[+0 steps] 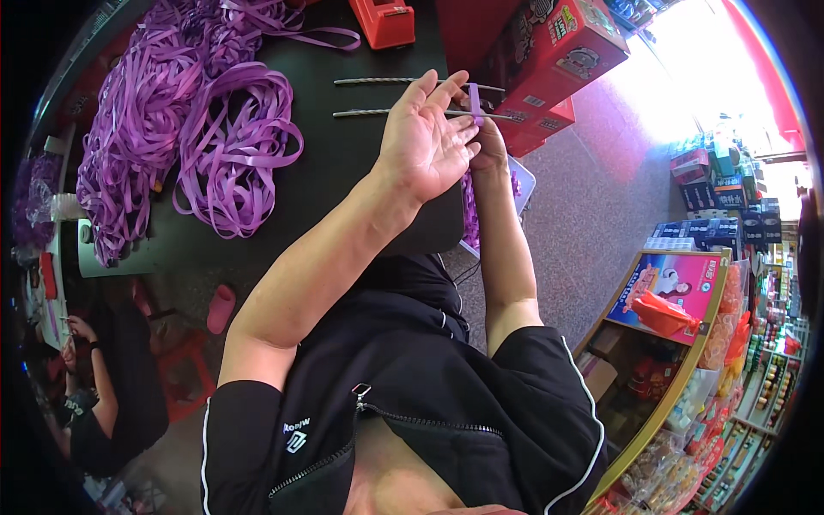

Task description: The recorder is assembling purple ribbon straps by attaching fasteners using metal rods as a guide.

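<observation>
My left hand (425, 154) is raised over the right end of the dark table, palm in view and fingers stretched out, in front of two thin twisted metal rods. The upper rod (360, 81) and the lower rod (360, 113) run side by side, left to right. A narrow purple ribbon (475, 101) spans both rods near their right part. Just right of it, my right hand (491, 150) has its fingers curled in at the ribbon's lower end, pinching it. Some of those fingertips are hidden behind the ribbon and my left hand.
Heaped purple ribbon (142, 112) and a looped bundle (236, 154) cover the table's left side. A red tape dispenser (384, 24) stands at the back, red cartons (558, 60) at right. Below my right hand is a white tub (525, 184). A co-worker (103, 403) sits lower left.
</observation>
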A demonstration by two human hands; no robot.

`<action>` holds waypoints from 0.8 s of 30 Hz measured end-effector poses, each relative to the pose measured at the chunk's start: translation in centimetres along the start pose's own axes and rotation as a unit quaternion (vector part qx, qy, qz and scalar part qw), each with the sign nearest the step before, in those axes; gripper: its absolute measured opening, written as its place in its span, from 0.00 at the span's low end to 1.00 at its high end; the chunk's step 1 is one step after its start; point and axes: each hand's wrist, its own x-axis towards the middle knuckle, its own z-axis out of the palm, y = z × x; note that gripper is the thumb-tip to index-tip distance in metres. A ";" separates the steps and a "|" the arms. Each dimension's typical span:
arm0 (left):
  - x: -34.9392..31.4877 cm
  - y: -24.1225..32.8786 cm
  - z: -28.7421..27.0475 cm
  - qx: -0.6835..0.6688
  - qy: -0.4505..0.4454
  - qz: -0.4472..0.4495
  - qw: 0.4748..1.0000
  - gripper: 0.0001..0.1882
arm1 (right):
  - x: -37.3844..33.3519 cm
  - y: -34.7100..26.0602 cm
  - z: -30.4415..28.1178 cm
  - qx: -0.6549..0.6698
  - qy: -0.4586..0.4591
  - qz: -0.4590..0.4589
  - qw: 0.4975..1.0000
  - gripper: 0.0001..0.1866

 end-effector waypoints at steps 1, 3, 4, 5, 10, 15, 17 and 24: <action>-0.1 -0.1 0.2 -0.003 -0.003 -0.003 1.000 0.34 | 0.1 0.1 -0.2 -0.004 -0.007 -0.011 1.000 0.22; 0.0 0.0 0.2 -0.005 -0.003 -0.009 1.000 0.33 | 0.2 0.3 -0.6 -0.004 -0.012 -0.023 1.000 0.22; 0.0 0.0 0.1 -0.002 -0.011 -0.009 1.000 0.33 | 0.1 0.3 -0.8 0.014 -0.020 -0.011 1.000 0.21; 0.0 0.0 0.1 0.000 -0.019 -0.009 1.000 0.33 | 0.1 0.3 -0.9 0.033 -0.028 0.000 0.999 0.21; 0.0 0.1 0.3 -0.014 -0.004 -0.016 1.000 0.33 | 0.0 0.2 -1.1 0.091 -0.076 0.039 0.992 0.17; 0.0 0.1 0.1 -0.014 -0.014 -0.017 1.000 0.33 | -0.5 -0.7 -1.0 0.007 0.060 0.014 0.998 0.10; 0.0 0.1 0.2 -0.020 -0.019 -0.020 0.999 0.33 | -0.5 -2.0 -1.1 -0.010 0.070 0.026 0.997 0.10; -0.1 0.0 0.3 -0.026 -0.010 -0.019 0.999 0.33 | -1.5 -6.6 0.6 -0.138 0.049 0.105 0.984 0.13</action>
